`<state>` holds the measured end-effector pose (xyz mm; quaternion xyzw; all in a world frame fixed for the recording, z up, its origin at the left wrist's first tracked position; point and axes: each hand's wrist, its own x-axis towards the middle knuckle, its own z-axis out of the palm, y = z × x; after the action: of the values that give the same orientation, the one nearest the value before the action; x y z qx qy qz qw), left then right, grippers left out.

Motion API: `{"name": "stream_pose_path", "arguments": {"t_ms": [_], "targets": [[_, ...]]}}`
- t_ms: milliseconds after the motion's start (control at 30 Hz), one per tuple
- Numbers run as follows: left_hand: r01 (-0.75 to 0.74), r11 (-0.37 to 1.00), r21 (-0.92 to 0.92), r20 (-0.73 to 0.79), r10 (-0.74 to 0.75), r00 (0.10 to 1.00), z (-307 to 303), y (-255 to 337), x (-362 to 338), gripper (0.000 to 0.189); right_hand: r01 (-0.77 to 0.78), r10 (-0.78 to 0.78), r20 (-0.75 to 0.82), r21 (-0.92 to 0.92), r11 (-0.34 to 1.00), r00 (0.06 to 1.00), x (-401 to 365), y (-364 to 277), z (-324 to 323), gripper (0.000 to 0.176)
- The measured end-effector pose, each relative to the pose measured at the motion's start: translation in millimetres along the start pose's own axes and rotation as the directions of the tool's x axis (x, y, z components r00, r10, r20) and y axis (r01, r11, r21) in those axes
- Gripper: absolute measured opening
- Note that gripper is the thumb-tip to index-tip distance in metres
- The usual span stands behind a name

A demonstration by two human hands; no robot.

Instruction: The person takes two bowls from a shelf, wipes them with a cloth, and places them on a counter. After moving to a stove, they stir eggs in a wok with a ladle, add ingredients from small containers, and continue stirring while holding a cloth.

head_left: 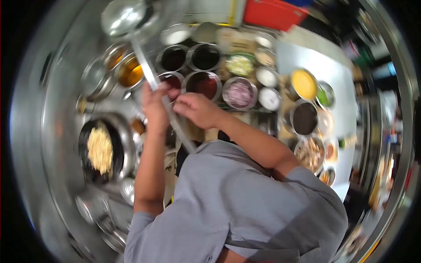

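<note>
A long metal ladle slants across the upper left, bowl end away from me, its handle running down towards my shirt. My left hand is closed round the handle. Close beside it, my right hand has its fingers curled together near the handle; blur hides whether they touch it or pinch something small. Just beyond the hands stand metal pots of dark red sauce and dark liquid. To the left, a black wok holds a pale yellow, noodle-like heap.
Containers of amber liquid stand left of the ladle. Bowls of chopped purple onion, pale green pieces and white powder sit ahead right. Farther right are a yellow-filled bowl and a dark-filled pot. A red box is at the back.
</note>
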<state>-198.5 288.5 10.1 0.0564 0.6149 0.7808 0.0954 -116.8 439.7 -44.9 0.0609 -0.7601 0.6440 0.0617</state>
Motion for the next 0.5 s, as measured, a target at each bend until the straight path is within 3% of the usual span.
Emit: {"name": "stream_pose_path", "arguments": {"t_ms": [33,67,133,200,233,267,333,367,400,433,500], "targets": [[0.011,0.999,0.042,0.070,-0.014,0.997,-9,-10,12,0.031,0.026,-0.031,-0.065,-0.081,0.996,0.997,-22,-12,-14,0.027],[0.044,0.994,0.099,0.151,-0.059,0.987,-13,-10,15,0.038,-0.081,0.077,-0.128,-0.029,0.996,0.989,-49,-6,-31,0.022],[0.142,0.982,0.123,0.169,-0.162,0.972,-2,7,3,0.042,-0.319,0.384,-0.293,0.247,0.915,0.876,-110,46,-52,0.014],[0.261,0.947,0.188,0.288,-0.307,0.907,-17,21,-1,0.049,-0.395,0.697,-0.431,0.600,0.696,0.573,-163,80,-71,0.010],[0.278,0.941,0.195,0.383,-0.334,0.861,-26,22,-1,0.050,-0.362,0.724,-0.535,0.632,0.685,0.435,-182,82,-84,0.012],[0.332,0.917,0.223,0.401,-0.397,0.826,-27,27,-4,0.051,-0.327,0.736,-0.615,0.660,0.676,0.283,-195,86,-96,0.015],[0.426,0.860,0.279,0.444,-0.510,0.737,-26,41,-7,0.052,-0.365,0.599,-0.796,0.534,0.763,0.088,-196,103,-123,0.028],[0.467,0.826,0.314,0.467,-0.563,0.682,-25,47,-6,0.053,-0.464,0.480,-0.876,0.409,0.786,0.042,-196,127,-142,0.034],[0.511,0.784,0.352,0.468,-0.620,0.630,-23,51,-3,0.054,-0.562,0.349,-0.937,0.283,0.777,0.010,-193,150,-155,0.040],[0.556,0.743,0.372,0.465,-0.668,0.582,-18,55,0,0.054,-0.559,0.349,-0.937,0.294,0.776,-0.009,-182,150,-164,0.040],[0.597,0.670,0.441,0.476,-0.738,0.478,-13,57,13,0.054,-0.670,0.228,-0.971,0.126,0.732,0.066,-156,133,-188,0.049]]}}
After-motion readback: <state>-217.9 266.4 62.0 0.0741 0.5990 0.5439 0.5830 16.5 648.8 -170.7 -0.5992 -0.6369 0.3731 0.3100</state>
